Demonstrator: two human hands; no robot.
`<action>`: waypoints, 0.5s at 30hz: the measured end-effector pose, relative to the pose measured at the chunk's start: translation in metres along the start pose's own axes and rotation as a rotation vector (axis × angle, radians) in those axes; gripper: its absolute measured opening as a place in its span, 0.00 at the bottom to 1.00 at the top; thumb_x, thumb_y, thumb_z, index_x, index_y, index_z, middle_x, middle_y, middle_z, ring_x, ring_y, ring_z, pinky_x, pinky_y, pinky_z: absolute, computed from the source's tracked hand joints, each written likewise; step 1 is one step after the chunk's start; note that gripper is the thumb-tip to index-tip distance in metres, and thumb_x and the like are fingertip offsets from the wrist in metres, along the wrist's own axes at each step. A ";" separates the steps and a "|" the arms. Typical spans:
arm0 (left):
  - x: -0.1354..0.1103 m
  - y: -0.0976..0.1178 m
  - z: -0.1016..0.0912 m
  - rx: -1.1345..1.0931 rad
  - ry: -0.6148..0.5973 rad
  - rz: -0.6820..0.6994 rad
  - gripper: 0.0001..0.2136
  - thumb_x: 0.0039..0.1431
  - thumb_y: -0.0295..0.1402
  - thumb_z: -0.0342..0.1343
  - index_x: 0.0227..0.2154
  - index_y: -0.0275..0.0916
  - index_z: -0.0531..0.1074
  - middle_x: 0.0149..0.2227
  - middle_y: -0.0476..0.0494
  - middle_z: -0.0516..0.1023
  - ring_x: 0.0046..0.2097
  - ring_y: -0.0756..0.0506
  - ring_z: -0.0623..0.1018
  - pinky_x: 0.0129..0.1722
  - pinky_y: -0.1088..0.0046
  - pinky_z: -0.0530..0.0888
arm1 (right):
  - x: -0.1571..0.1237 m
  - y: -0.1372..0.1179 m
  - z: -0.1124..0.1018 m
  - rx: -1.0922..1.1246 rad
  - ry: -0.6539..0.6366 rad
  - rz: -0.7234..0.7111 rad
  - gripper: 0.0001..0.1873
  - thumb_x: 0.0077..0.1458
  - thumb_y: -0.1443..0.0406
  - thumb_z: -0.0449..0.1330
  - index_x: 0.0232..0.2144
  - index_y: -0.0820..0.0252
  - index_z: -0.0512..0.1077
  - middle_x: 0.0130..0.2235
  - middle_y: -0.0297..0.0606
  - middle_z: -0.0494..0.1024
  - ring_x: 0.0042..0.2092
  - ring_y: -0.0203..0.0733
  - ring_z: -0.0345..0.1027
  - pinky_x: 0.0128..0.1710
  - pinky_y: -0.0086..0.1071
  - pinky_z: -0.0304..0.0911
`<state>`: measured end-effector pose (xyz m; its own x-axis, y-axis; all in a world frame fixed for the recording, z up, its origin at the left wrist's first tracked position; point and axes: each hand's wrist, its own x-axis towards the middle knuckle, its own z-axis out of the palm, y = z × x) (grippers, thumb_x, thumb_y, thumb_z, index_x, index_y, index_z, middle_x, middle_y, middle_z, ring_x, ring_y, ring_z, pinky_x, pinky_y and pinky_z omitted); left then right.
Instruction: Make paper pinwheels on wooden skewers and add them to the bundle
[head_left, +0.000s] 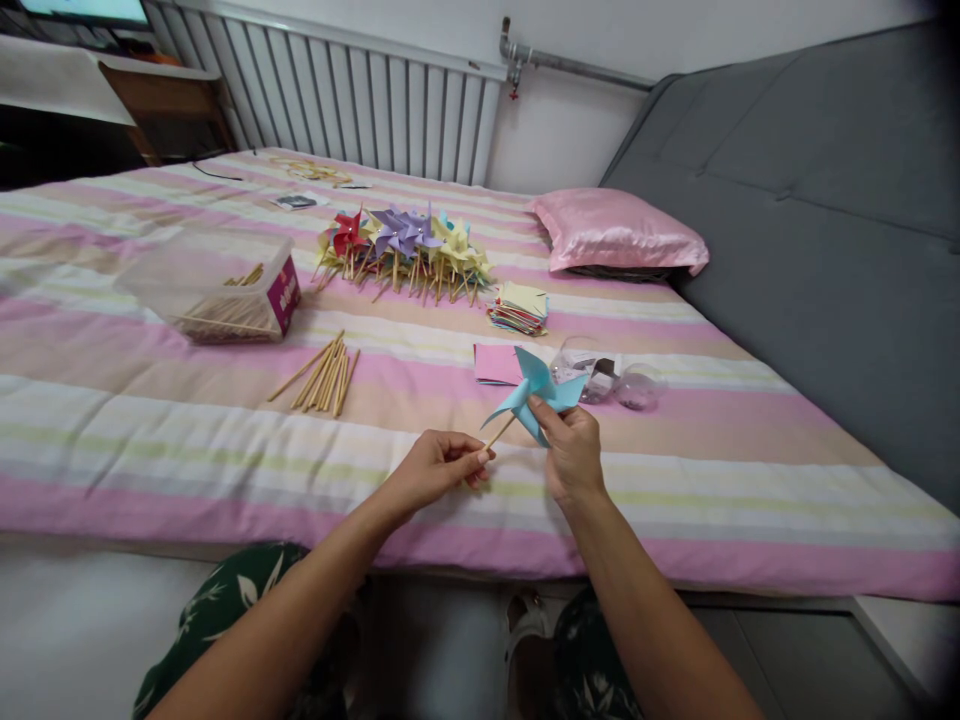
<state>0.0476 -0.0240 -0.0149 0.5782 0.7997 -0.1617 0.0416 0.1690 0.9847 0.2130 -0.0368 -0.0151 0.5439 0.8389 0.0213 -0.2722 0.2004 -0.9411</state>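
A light blue paper pinwheel [536, 382] is held over the front part of the bed. My right hand [576, 448] is closed on it, the thumb pressed near its centre. My left hand [442, 465] pinches the wooden stick [499, 433] that runs up to the pinwheel. Just behind lie pink paper squares [495, 363], partly hidden by the blue blades. To their right are clear plastic containers [637, 388] with small items I cannot make out. A loose bunch of wooden sticks [328, 376] lies left of my hands.
Farther back lies a pile of finished-looking pinwheels [405, 245] in several colours, beside a stack of paper squares [519, 308]. A clear plastic box [202, 290] of sticks stands at left. A pink pillow [619, 230] rests by the grey headboard [795, 160]; a radiator [337, 95] lines the wall.
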 end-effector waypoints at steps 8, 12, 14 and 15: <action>0.002 -0.003 -0.004 0.033 -0.018 0.008 0.15 0.49 0.40 0.61 0.31 0.31 0.77 0.24 0.42 0.78 0.25 0.49 0.76 0.29 0.74 0.71 | -0.002 -0.004 0.000 -0.010 -0.061 0.023 0.14 0.38 0.58 0.69 0.21 0.63 0.72 0.20 0.28 0.67 0.24 0.29 0.57 0.27 0.27 0.55; 0.002 -0.002 -0.003 0.026 -0.010 -0.001 0.14 0.49 0.40 0.61 0.31 0.31 0.77 0.24 0.42 0.78 0.25 0.49 0.76 0.28 0.74 0.72 | -0.002 -0.004 0.000 -0.021 -0.062 0.040 0.14 0.38 0.57 0.68 0.20 0.62 0.72 0.19 0.28 0.67 0.23 0.30 0.57 0.27 0.28 0.55; 0.001 -0.001 -0.003 0.024 -0.011 0.000 0.14 0.49 0.40 0.61 0.31 0.31 0.77 0.25 0.42 0.78 0.25 0.49 0.76 0.28 0.74 0.72 | -0.002 -0.004 0.000 -0.016 -0.054 0.040 0.14 0.37 0.57 0.69 0.20 0.62 0.72 0.19 0.28 0.67 0.23 0.30 0.57 0.26 0.28 0.55; 0.001 -0.001 -0.002 0.025 -0.011 0.000 0.14 0.49 0.40 0.61 0.31 0.31 0.77 0.25 0.41 0.78 0.25 0.49 0.76 0.28 0.74 0.72 | -0.001 -0.004 0.000 -0.015 -0.050 0.041 0.14 0.37 0.57 0.69 0.20 0.62 0.72 0.19 0.28 0.67 0.23 0.30 0.57 0.26 0.28 0.55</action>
<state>0.0463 -0.0218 -0.0165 0.5870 0.7934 -0.1609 0.0614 0.1545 0.9861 0.2133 -0.0387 -0.0113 0.4920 0.8706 -0.0005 -0.2809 0.1582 -0.9466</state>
